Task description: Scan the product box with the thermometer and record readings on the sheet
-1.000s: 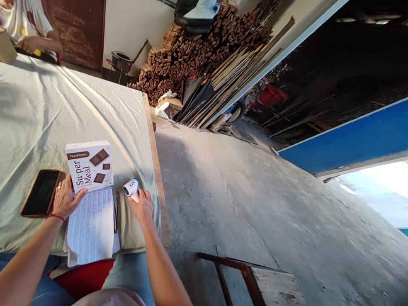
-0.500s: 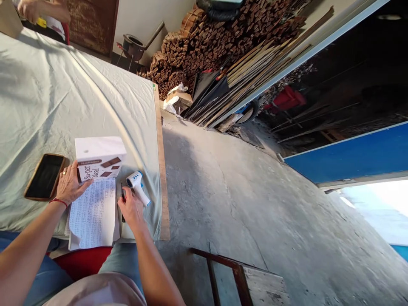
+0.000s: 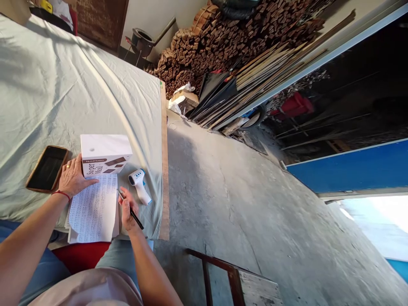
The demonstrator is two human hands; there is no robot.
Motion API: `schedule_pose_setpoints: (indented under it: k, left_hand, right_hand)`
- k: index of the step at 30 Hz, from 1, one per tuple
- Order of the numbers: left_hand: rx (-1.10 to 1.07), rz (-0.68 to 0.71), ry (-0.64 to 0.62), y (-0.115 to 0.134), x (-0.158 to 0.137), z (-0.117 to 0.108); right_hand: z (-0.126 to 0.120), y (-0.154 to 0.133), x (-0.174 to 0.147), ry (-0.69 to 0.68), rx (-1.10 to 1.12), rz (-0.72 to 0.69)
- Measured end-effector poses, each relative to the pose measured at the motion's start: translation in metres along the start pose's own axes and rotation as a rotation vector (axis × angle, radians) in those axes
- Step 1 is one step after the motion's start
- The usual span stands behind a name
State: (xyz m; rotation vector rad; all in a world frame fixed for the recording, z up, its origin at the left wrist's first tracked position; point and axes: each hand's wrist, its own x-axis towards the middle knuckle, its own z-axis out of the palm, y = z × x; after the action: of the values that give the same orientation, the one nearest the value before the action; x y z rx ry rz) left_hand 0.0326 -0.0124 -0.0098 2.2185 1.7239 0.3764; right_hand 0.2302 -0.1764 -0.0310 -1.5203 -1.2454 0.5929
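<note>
My left hand [image 3: 74, 179] lies with its fingers spread, the thumb across the top of a handwritten notebook [image 3: 94, 212] and the fingers beside a white box [image 3: 106, 145] printed "Super Meal". The box sits at the notebook's far end. In my right hand [image 3: 129, 208] is a dark pen [image 3: 135, 217], gripped between thumb and fingers with one end toward the page. A white and blue infrared thermometer [image 3: 139, 187] lies just right of that hand. Left of my left hand rests a smartphone [image 3: 46, 168] in a brown case, its screen dark.
A pale cloth covers the table [image 3: 63, 106], whose wooden edge [image 3: 164, 170] runs along the right. Beyond it are a concrete floor [image 3: 216, 191], stacked firewood [image 3: 204, 46] and leaning boards [image 3: 251, 85]. A wooden frame [image 3: 223, 267] stands at the lower right.
My right hand has picked the pen up from beside the notebook and turned palm-up with it. My left hand stays by the box. The view has shifted slightly.
</note>
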Motion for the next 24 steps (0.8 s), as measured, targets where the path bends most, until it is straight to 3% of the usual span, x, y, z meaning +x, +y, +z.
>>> schedule_pose_setpoints:
  k: [4,8,11,24]
  left_hand:
    - [-0.007,0.003,0.014,0.001,-0.001,0.0]
    - [-0.016,0.006,0.018,0.0,-0.001,0.001]
    - [-0.034,0.028,0.031,-0.002,-0.002,0.001]
    - [-0.062,0.023,0.024,0.0,-0.001,-0.001]
  right_hand:
    - [0.01,0.0,0.007,-0.027,0.057,-0.012]
    - [0.021,0.011,0.01,0.005,-0.031,0.011]
    - [0.026,0.017,0.008,0.012,-0.093,-0.055]
    - [0.027,0.019,0.006,-0.025,-0.18,-0.143]
